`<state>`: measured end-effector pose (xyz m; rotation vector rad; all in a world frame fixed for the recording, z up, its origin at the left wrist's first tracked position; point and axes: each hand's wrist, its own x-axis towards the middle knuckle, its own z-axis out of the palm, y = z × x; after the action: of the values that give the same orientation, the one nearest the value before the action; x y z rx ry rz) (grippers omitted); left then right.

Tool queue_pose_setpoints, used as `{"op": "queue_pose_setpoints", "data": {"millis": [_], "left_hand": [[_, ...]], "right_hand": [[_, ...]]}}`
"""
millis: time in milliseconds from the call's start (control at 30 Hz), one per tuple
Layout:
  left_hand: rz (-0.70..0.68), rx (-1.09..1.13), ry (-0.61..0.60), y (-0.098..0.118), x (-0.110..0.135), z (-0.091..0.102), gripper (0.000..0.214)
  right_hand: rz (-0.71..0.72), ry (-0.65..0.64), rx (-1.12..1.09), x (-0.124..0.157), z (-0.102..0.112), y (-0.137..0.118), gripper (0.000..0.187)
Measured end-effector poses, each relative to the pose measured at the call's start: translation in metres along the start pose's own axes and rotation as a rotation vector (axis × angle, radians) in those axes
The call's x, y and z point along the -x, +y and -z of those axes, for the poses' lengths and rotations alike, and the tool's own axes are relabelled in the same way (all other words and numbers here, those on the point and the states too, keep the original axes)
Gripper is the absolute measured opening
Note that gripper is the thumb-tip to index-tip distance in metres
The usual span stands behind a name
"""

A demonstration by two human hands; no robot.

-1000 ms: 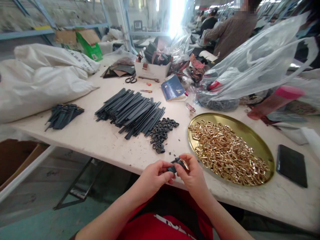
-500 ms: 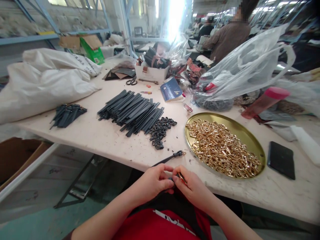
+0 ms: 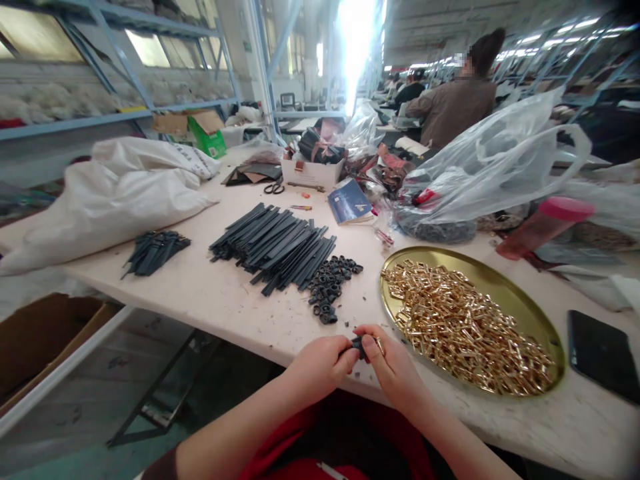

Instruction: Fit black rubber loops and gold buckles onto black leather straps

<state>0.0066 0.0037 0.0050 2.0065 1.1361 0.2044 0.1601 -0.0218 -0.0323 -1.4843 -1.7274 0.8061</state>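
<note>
At the table's front edge, my left hand (image 3: 334, 360) and my right hand (image 3: 391, 363) meet with fingers closed on a dark strap (image 3: 359, 345). A bit of gold metal shows at the right fingers; most of the strap is hidden by the hands. Just beyond them lies a heap of small dark loops (image 3: 327, 293). A pile of long dark strips (image 3: 275, 243) spreads to its left. To the right of my right hand, a round gold tray (image 3: 515, 293) bears many gold buckles (image 3: 465, 327).
A bundle of short dark straps (image 3: 156, 252) lies by a white sack (image 3: 135, 190) at left. Farther back are scissors (image 3: 274, 189), a blue notebook (image 3: 349, 201) and a white box (image 3: 313, 173). A phone (image 3: 603, 353) and pink-lidded bottle (image 3: 545, 227) are at right. A person (image 3: 453, 110) sits beyond.
Both hands have moved up and forward over the table edge. The strap with a buckle that lay at the edge no longer shows there. The view has tilted up slightly.
</note>
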Motion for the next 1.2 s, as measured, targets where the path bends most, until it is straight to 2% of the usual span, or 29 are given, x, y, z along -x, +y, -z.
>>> {"op": "queue_pose_setpoints", "data": {"millis": [67,133,200,300,400,567,700,767,833,900,967,1067,1133,1200], "left_hand": [[-0.051,-0.147,0.098,-0.014,-0.013,0.001,0.033],[-0.075,-0.248,0.194,-0.030,-0.024,0.011,0.031],[-0.046,-0.367,0.288,-0.046,-0.033,0.031,0.028],[0.089,-0.561,0.425,-0.067,-0.053,0.071,0.026],[0.208,-0.628,0.493,-0.085,-0.077,0.098,0.024],[0.320,-0.648,0.514,-0.101,-0.099,0.106,0.015],[0.327,-0.595,0.545,-0.091,-0.088,0.111,0.016],[0.296,-0.552,0.539,-0.077,-0.072,0.110,0.020],[0.222,-0.432,0.480,-0.060,-0.052,0.099,0.022],[0.132,-0.108,0.328,-0.044,-0.028,0.079,0.025],[0.167,0.223,0.119,-0.032,-0.006,0.055,0.025],[0.242,0.564,-0.129,-0.019,0.017,0.025,0.021],[0.264,0.760,-0.193,-0.013,0.021,0.013,0.022],[0.294,0.967,-0.162,-0.007,0.020,0.010,0.026]], "right_hand": [[0.073,0.077,0.188,-0.019,0.001,0.009,0.025],[0.134,0.104,0.327,-0.034,-0.001,0.022,0.021],[0.175,0.086,0.378,-0.043,-0.006,0.036,0.020],[0.197,0.093,0.375,-0.045,-0.014,0.051,0.021],[0.205,0.112,0.348,-0.043,-0.017,0.057,0.019],[0.198,0.114,0.313,-0.042,-0.017,0.055,0.017],[0.163,0.142,0.254,-0.040,-0.018,0.054,0.014],[0.136,0.236,0.176,-0.039,-0.015,0.052,0.019],[0.074,0.337,0.023,-0.038,-0.009,0.047,0.031],[-0.016,0.366,-0.220,-0.039,0.001,0.038,0.042],[-0.088,0.303,-0.480,-0.039,0.011,0.026,0.044],[-0.156,0.173,-0.641,-0.038,0.015,0.009,0.034],[-0.160,0.028,-0.609,-0.038,0.011,0.003,0.029],[-0.118,-0.126,-0.473,-0.045,0.007,0.003,0.028]]}}
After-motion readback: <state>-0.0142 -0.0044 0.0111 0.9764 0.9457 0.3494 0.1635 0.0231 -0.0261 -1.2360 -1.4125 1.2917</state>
